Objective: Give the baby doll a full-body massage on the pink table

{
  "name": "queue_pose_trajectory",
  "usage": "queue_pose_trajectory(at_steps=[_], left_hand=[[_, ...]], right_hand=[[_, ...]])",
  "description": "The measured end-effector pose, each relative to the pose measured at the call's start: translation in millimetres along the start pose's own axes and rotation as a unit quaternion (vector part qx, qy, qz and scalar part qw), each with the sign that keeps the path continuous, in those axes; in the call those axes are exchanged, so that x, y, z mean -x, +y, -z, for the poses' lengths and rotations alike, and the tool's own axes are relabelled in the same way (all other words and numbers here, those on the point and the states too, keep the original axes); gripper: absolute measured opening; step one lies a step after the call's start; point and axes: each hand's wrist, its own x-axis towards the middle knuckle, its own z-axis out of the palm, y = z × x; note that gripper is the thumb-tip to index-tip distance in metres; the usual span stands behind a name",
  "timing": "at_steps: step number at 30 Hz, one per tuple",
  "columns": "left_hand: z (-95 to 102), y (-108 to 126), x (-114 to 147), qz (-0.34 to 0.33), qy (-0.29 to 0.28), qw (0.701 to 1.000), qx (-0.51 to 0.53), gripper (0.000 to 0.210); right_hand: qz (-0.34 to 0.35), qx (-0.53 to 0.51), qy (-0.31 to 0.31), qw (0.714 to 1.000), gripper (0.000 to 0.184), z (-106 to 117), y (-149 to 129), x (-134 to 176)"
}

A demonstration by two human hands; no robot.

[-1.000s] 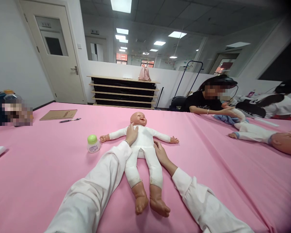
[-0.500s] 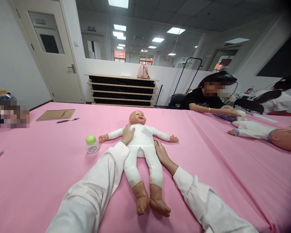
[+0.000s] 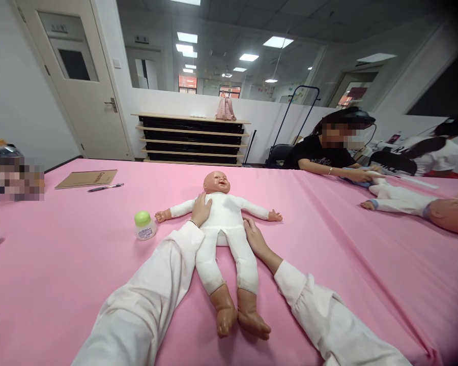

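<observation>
A baby doll (image 3: 226,216) with a white cloth body lies on its back on the pink tablecloth (image 3: 309,305), arms spread and feet toward me. My left hand (image 3: 202,210) rests with extended fingers on the doll's upper side, near its shoulder. Against the opposite side of the waist lies my right hand (image 3: 255,237), fingers stretched out and partly tucked by the body. Neither hand grips anything. Left of the doll stands a small jar (image 3: 144,226) with a green lid.
A brown notebook (image 3: 86,179) and a pen (image 3: 106,187) lie at the far left. Across the table on the right, a person in black (image 3: 313,150) handles another doll (image 3: 412,201). A bottle (image 3: 4,148) stands at the left edge. Behind are shelves (image 3: 191,140).
The view has shifted very slightly. My hands and the doll keep their places relative to each other. The other person's hands have moved a little near the second doll.
</observation>
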Motion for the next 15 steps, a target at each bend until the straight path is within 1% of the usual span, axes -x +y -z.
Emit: queue_pose_trajectory(at_steps=[6, 11, 15], left_hand=[[0.8, 0.6, -0.4, -0.013, 0.001, 1.0, 0.003, 0.036], [0.7, -0.6, -0.8, -0.016, 0.002, 1.0, 0.011, 0.036], [0.3, -1.6, -1.0, -0.012, 0.003, 1.0, 0.015, 0.036]], right_hand=[[-0.002, -0.004, -0.004, 1.0, 0.038, 0.5, -0.4, 0.4], [-0.004, -0.008, 0.009, 1.0, 0.041, 1.0, 2.5, -0.6], [0.0, -0.021, 0.021, 1.0, 0.037, 1.0, 3.9, -2.6]])
